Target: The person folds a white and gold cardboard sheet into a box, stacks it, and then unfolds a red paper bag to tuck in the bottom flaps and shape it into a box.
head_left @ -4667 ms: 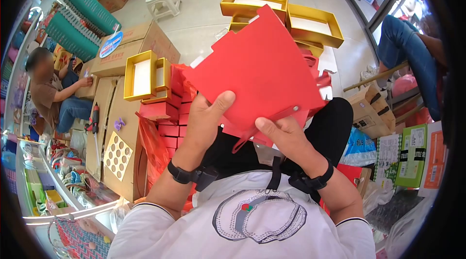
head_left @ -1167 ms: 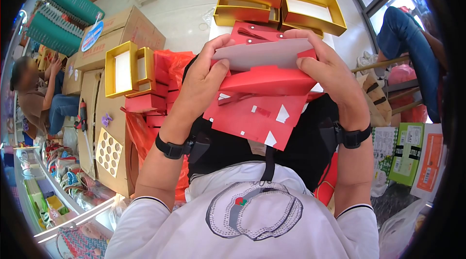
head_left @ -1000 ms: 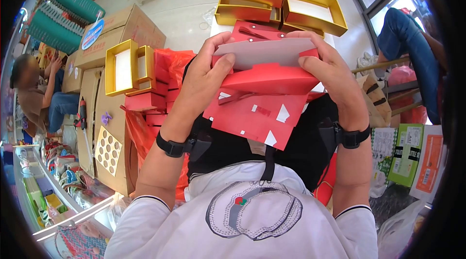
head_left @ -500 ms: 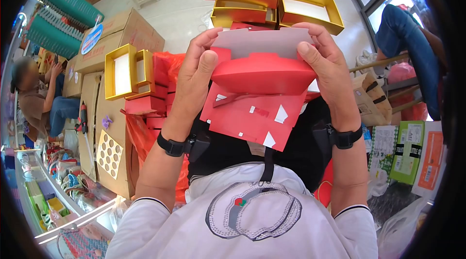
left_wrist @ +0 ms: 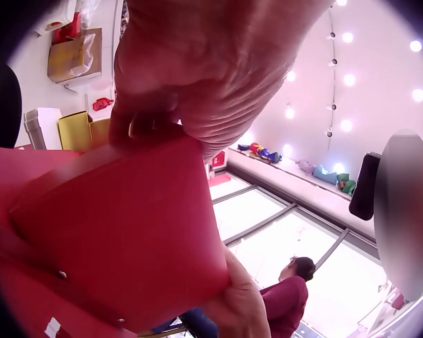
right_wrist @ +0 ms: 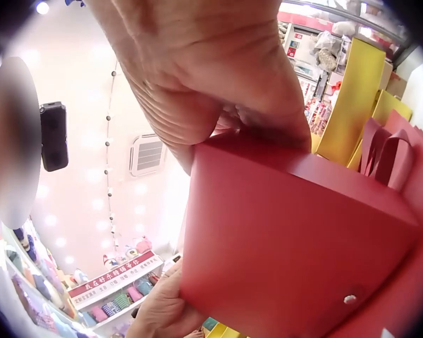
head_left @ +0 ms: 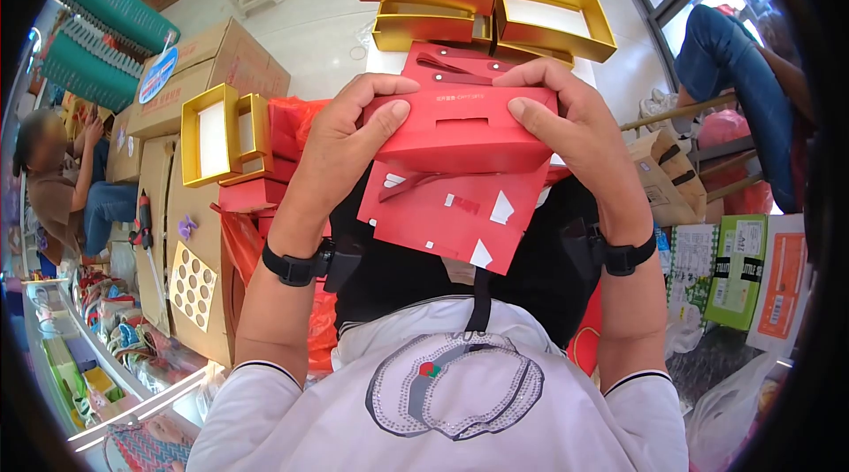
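Over the person's lap, beyond the near edge of the red sheet, the red box is held between two hands, with its slotted panel facing the head camera. The left hand grips the left end of the box: thumb laid inward on the panel, fingers bent around the far side. The right hand mirrors this pose at the right end. Each grip is partly closed, with part of the box between thumb and fingers. Both forearms extend forward from the white sleeves, and both hands turn inward, one facing the other. The wrist views show each hand arched over its end of the box. Dark wristbands encircle both wrists. A red strap lies on the sheet, just before the box. White patches sit toward the sheet's right edge.
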Tool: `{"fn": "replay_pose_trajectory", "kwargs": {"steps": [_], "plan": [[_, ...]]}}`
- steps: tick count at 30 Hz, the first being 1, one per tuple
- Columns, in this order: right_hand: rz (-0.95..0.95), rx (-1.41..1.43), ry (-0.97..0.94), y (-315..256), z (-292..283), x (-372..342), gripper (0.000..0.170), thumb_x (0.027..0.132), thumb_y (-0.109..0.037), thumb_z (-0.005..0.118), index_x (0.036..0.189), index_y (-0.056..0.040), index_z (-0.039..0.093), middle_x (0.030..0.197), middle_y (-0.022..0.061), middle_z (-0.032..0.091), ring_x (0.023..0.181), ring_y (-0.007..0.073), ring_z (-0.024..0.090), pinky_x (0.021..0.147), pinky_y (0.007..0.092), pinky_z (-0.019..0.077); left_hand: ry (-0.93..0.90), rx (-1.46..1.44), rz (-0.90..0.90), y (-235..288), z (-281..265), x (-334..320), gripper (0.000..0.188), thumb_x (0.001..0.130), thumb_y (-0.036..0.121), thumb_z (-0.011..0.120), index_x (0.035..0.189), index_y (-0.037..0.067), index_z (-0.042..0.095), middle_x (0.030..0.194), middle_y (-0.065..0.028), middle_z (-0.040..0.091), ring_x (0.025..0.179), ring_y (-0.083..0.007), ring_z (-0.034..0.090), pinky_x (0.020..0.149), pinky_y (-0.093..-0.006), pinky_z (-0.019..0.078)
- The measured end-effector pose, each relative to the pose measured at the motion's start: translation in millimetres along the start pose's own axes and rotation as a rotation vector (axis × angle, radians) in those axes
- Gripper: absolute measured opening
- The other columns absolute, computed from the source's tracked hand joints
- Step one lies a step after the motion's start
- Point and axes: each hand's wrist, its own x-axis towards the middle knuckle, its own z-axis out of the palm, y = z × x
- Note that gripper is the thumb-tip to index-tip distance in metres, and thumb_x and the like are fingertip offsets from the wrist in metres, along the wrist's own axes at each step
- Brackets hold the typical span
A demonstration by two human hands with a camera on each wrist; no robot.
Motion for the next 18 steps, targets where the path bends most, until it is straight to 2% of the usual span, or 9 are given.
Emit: {"fn": "replay_pose_trajectory", "kwargs": {"steps": [5, 11, 18], "plan": [[-0.066, -0.065, -0.018, 0.1, 1.6, 3.6, 0.018, 0.096, -0.010, 0.063, 0.110, 0.0008, 0.064, 0.103, 0.0036, 0.065, 0.097, 0.0112, 0.059, 0.089, 0.0259, 0.0484, 0.005, 0.068, -0.007, 1.8, 0.2, 1.1, 0.019, 0.106, 0.017, 0.063, 0.120, 0.004, 0.067, 0.109, -0.0008, 0.068, 0.102, -0.0073, 0.062, 0.093, -0.0241, 0.0510], [-0.118, -0.101, -0.016, 3.4, 2.5, 4.0, 0.014, 0.098, -0.009, 0.063, 0.109, -0.0006, 0.063, 0.101, 0.0044, 0.065, 0.096, 0.0121, 0.059, 0.088, 0.0270, 0.0490, -0.002, 0.136, 0.033, 5.5, 2.9, 0.7, 0.018, 0.107, 0.016, 0.061, 0.118, 0.003, 0.066, 0.108, -0.0007, 0.067, 0.102, -0.0070, 0.061, 0.092, -0.0243, 0.0505], [-0.113, -0.135, -0.033, 4.8, 1.6, 4.4, 0.017, 0.099, -0.012, 0.062, 0.112, -0.0014, 0.063, 0.103, 0.0066, 0.066, 0.096, 0.0138, 0.060, 0.089, 0.0288, 0.0496, 0.013, 0.154, -0.005, 6.4, 7.1, 0.7, 0.019, 0.107, 0.018, 0.062, 0.118, 0.003, 0.064, 0.109, -0.0009, 0.066, 0.104, -0.0083, 0.060, 0.093, -0.0259, 0.0499]]}}
